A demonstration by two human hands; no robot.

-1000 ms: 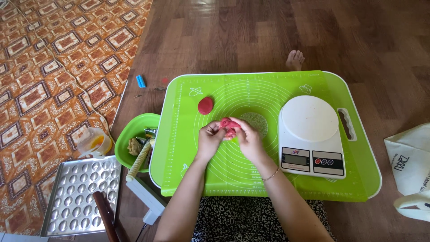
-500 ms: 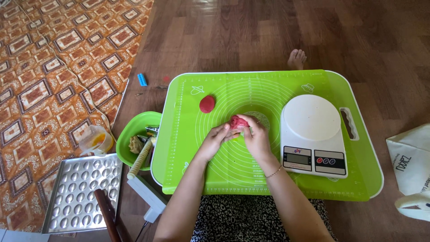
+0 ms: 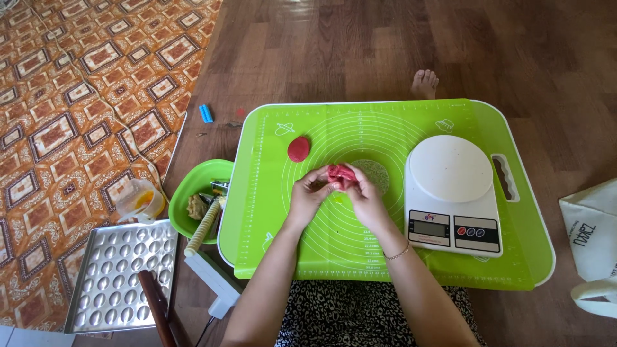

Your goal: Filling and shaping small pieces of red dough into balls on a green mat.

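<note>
1. Head view: both hands pinch a red dough lump (image 3: 341,175) over the middle of the green mat (image 3: 360,257). Left hand (image 3: 307,198) and right hand (image 3: 366,199) have lifted slightly since a second ago, folding it tighter.
2. Same view: a red dough disc (image 3: 298,148) lies far left; a white scale (image 3: 452,193) sits right.

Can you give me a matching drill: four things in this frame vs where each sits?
Things:
1 red dough piece
2 flat red disc
3 kitchen scale
4 metal mould tray

Places:
A right part of the green mat
B floor, left of the table
C between both hands
D on the mat, up-left of the hands

Pairs: 1-C, 2-D, 3-A, 4-B
</note>
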